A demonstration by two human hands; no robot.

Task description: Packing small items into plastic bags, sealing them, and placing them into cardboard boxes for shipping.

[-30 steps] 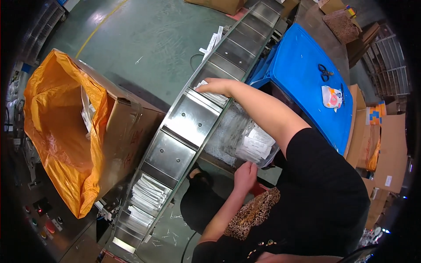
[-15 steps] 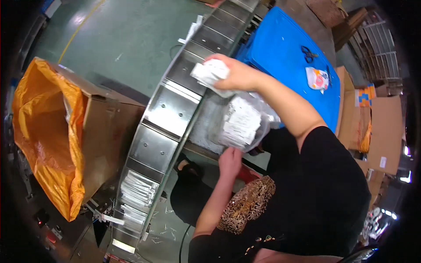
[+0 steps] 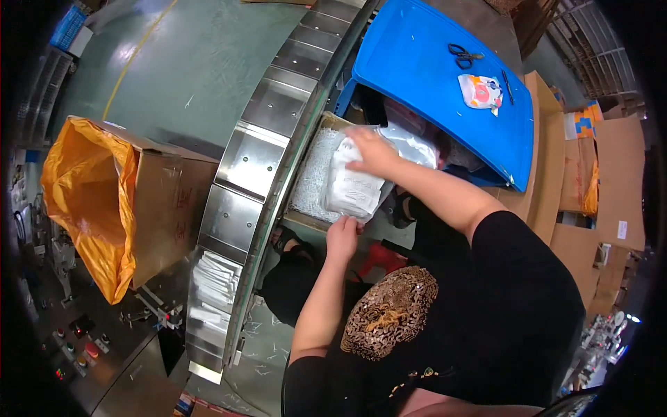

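A clear plastic bag (image 3: 381, 197) filled with small flat white packets (image 3: 356, 186) is in front of me, over an open carton (image 3: 306, 221) beside the conveyor. My left hand (image 3: 342, 238) pinches the bag's near lower edge, fingers closed. At the bag's far end my right hand (image 3: 375, 151) is around the upper white packets, thumb on one side and blurred fingers on the other. Its palm side is hidden. Crinkled clear or whitish material (image 3: 311, 174) fills the carton under the bag.
A segmented metal conveyor (image 3: 235, 217) curves past on the left, with more white packets (image 3: 215, 279) in its near trays. Beyond stands a carton lined with an orange bag (image 3: 125, 229). A blue lid (image 3: 431, 76) at right carries scissors (image 3: 464, 57) and a small soft pack (image 3: 481, 92).
My right hand has brought its stack of white packets from above the conveyor to the bag. The bag has shifted slightly left in view, and my left hand still pinches its edge.
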